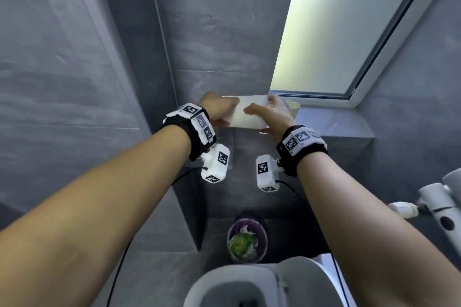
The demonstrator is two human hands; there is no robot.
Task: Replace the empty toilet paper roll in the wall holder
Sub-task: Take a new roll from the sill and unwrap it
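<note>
A full white toilet paper roll [245, 117] is held sideways against the grey wall, just below the window's lower left corner. My left hand [219, 109] grips its left end and my right hand [268, 113] wraps its right end, thumb across the front. The wall holder is hidden behind the roll and my hands. An empty roll is not clearly in view; a pale object [293, 107] sits on the ledge right of my right hand, too blurred to name.
A frosted window [336, 27] rises at upper right above a grey ledge [336, 124]. Below stand a small bin [247, 240] with green and white waste and a toilet bowl [252, 281]. A white fitting [434, 204] juts in from the right. Cables hang from both wristbands.
</note>
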